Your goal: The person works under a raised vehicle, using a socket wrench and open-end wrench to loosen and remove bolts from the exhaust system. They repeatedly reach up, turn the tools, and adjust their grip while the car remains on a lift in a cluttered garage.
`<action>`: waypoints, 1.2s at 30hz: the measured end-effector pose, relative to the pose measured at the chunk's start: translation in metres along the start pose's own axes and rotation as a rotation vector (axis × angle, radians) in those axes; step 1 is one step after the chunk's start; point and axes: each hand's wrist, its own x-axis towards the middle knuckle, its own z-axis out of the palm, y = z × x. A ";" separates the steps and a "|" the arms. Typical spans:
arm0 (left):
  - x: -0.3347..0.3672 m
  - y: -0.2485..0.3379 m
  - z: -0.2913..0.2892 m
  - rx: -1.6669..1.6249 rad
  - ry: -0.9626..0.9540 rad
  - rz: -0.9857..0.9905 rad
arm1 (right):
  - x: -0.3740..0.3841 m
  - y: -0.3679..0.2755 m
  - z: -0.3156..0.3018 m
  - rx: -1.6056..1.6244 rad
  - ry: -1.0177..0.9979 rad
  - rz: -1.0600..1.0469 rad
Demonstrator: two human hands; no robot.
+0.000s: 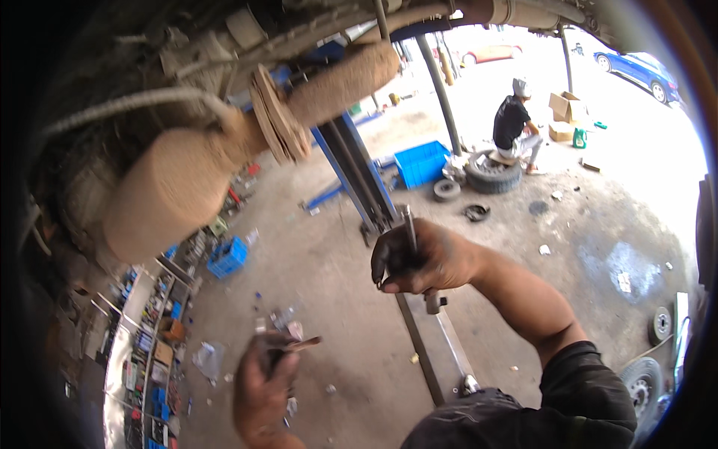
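Note:
My right hand (430, 258) is raised near the middle, its fingers closed round a metal socket tool. The tool's shiny shaft (409, 228) sticks up above the fist, and a thicker metal end (434, 302) shows below it. Lower and to the left, my left hand (265, 385) pinches a thin, brownish, pointed piece (305, 344); blur hides its exact kind. Overhead on the left hangs a vehicle's dusty exhaust: a bulging canister (168, 191), a flange joint (277, 116) and a pipe (344, 81) beyond it. Both hands are apart from the exhaust.
A blue lift post (355, 168) stands ahead. Beyond it are a blue bin (421, 163) and a person (513, 120) seated by a tyre (493, 173). A blue crate (227, 257) and a cluttered shelf (153, 352) are at left. Wheels (642, 385) lie at right.

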 end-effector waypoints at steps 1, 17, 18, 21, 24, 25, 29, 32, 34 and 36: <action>-0.005 -0.020 0.012 -0.005 -0.054 0.012 | -0.007 0.014 0.014 0.068 -0.020 0.035; -0.069 -0.124 0.051 -0.302 -0.173 -0.417 | -0.113 0.114 0.082 0.774 -0.008 0.565; -0.073 -0.140 0.052 -0.408 -0.188 -0.476 | -0.126 0.127 0.082 0.955 -0.007 0.597; -0.099 -0.218 0.069 -0.579 -0.165 -0.711 | -0.170 0.162 0.091 1.004 0.025 0.784; -0.138 -0.306 0.093 -0.767 -0.121 -0.946 | -0.221 0.197 0.111 1.011 0.064 0.998; -0.156 -0.337 0.104 -0.790 -0.109 -1.017 | -0.239 0.210 0.120 1.025 0.065 1.012; -0.220 -0.399 0.143 -0.814 -0.135 -1.211 | -0.281 0.230 0.145 1.140 0.010 1.159; -0.245 -0.420 0.165 -0.748 -0.183 -1.290 | -0.301 0.248 0.158 1.185 -0.040 1.182; -0.254 -0.431 0.176 -0.689 -0.201 -1.303 | -0.313 0.261 0.167 1.154 -0.085 1.142; -0.250 -0.438 0.181 -0.734 -0.226 -1.329 | -0.300 0.267 0.164 1.278 -0.093 1.209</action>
